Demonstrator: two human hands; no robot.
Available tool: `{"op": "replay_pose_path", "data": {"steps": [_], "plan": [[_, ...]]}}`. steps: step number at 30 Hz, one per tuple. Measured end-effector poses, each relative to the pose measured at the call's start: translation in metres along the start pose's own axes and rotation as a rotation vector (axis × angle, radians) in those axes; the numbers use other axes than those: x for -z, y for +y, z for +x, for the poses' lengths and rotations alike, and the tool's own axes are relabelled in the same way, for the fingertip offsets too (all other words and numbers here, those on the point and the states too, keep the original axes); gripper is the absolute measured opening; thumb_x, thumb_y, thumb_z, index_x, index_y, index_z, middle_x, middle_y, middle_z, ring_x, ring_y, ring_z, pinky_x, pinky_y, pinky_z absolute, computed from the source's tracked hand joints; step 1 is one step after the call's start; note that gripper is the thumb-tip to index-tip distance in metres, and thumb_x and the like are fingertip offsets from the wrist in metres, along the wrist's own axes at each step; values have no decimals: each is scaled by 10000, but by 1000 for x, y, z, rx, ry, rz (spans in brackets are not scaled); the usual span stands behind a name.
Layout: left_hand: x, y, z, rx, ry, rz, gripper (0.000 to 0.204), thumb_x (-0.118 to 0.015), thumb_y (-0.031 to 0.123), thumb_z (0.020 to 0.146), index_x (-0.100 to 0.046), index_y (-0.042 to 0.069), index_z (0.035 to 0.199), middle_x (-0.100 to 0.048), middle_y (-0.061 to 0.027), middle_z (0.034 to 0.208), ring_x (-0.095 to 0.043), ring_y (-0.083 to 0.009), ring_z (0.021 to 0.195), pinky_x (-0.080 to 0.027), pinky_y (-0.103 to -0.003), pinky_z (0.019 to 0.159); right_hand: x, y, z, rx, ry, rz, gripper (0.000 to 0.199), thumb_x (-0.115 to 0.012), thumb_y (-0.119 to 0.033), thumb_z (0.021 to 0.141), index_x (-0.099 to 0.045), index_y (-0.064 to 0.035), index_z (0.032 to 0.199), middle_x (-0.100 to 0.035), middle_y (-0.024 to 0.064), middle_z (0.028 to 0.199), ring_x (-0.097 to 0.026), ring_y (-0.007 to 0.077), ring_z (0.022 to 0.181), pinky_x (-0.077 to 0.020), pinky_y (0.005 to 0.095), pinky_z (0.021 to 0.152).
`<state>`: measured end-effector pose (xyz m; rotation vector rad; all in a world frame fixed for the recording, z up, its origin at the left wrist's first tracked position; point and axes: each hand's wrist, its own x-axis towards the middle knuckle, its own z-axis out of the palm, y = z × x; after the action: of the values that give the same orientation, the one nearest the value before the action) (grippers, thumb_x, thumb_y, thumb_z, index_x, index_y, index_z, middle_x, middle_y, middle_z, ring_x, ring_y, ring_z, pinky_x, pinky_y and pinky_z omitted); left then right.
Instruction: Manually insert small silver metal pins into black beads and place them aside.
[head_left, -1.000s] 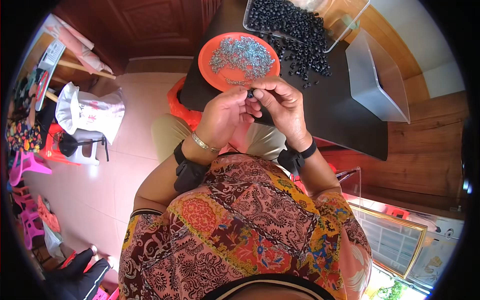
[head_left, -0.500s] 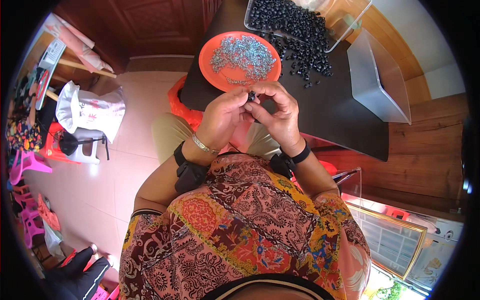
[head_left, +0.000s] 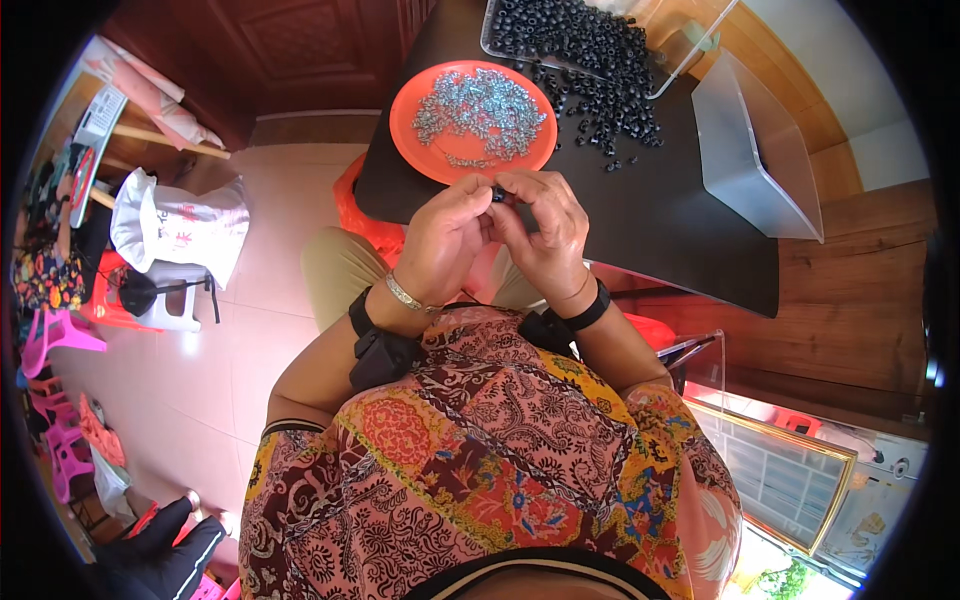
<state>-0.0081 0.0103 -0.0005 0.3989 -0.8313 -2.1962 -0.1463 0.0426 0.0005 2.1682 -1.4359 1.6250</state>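
Observation:
Between my two hands, at the table's near edge, is a small black cylindrical part (head_left: 498, 194). My left hand (head_left: 450, 228) is closed, its thumb and finger pinching the part from the left. From the right, my right hand (head_left: 545, 222) pinches the same part with thumb and forefinger. Just beyond them lies an orange-red round plate (head_left: 425, 160) bearing a spread of small shiny silver metal pieces (head_left: 485, 112). A heap of black cylindrical parts (head_left: 615, 95) spills from a clear tray (head_left: 497, 48) to the right of the plate.
The dark table (head_left: 680, 215) carries a translucent plastic bin (head_left: 735, 150) at its right, by the wooden wall. Under the table's left edge hangs a red bag (head_left: 365, 215). On the floor to the left, a white sack (head_left: 185, 220) stands beside a grey stool (head_left: 180, 305).
Both hands have drawn slightly left, still pinching the black part. My right fingers have closed in nearer to my left ones. The view has shifted a little.

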Motion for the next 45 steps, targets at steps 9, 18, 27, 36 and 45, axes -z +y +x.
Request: {"op": "replay_pose_path", "data": {"steps": [9,18,27,36,45], "plan": [[8,-5,-3,-36,109,21,238,-403,168,941,-557,34,1063,-559,-17,942,-507,-110,848,-391,-277,755,-7,-3,1,87,-25,-80,329,-695,15,696,-576,-25,1000,-635,107,919,-614,293,799,-513,373,701],[7,-10,2,-24,208,-28,180,-402,170,939,-548,66,944,-555,-14,877,-507,-117,823,-389,-280,743,-11,0,-4,98,-115,-125,246,-644,-39,735,-574,-4,968,-599,125,926,-596,287,854,-513,362,768],[2,15,-2,30,97,52,268,-420,213,944,-558,0,1030,-628,-100,963,-606,-204,882,-464,-327,815,59,24,44,176,88,-416,283,-725,0,696,-632,-66,955,-649,97,911,-630,258,813,-518,353,712],[27,17,-6,94,66,-5,282,-432,246,929,-560,12,1022,-626,-107,941,-611,-227,861,-474,-321,780,217,119,111,131,335,-1334,197,-651,-148,817,-677,-81,1000,-663,101,987,-628,268,921,-499,369,807],[23,17,-11,142,93,12,262,-429,248,934,-557,26,987,-622,-93,912,-614,-215,831,-476,-314,750,129,164,77,-267,-426,-769,186,-649,-231,795,-699,-106,924,-667,102,897,-638,294,858,-505,397,747]]}}
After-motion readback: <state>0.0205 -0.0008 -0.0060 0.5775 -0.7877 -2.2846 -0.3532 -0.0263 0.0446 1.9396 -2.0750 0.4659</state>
